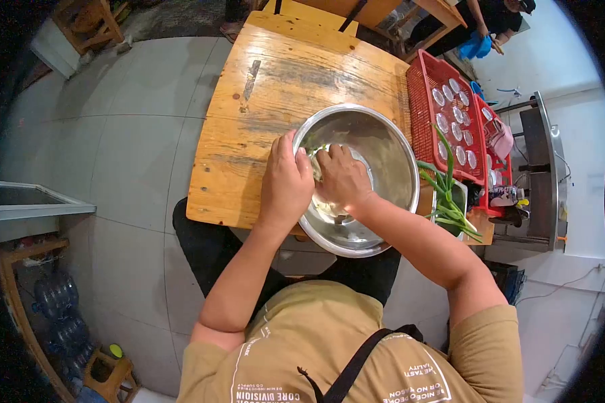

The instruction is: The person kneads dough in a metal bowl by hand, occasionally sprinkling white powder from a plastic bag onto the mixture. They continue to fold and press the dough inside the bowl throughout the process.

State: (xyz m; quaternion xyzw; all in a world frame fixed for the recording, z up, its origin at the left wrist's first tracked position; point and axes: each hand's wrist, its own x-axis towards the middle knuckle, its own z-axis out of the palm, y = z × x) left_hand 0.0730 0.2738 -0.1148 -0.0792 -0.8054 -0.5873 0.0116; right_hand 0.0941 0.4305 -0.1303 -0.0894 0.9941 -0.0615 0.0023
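A large steel mixing bowl (398, 161) sits at the front edge of the wooden table, partly over my lap. My left hand (287, 178) is closed on the bowl's left rim, its thumb reaching over the inner side. Inside the bowl is my right hand (344, 178), fingers bent down against the left inner wall. Pale and greenish bits (324, 205) lie in the bowl below that hand, too small to name. Whatever the right fingertips hold, if anything, is hidden. Green onions (450, 201) lie on a container just right of the bowl.
Red plastic baskets (423, 107) with round clear-topped cups stand on the right of the wooden table (249, 127). Behind them a person (494, 23) holds something blue. A metal stand (544, 161) is farther right. Large water bottles (57, 302) stand at lower left.
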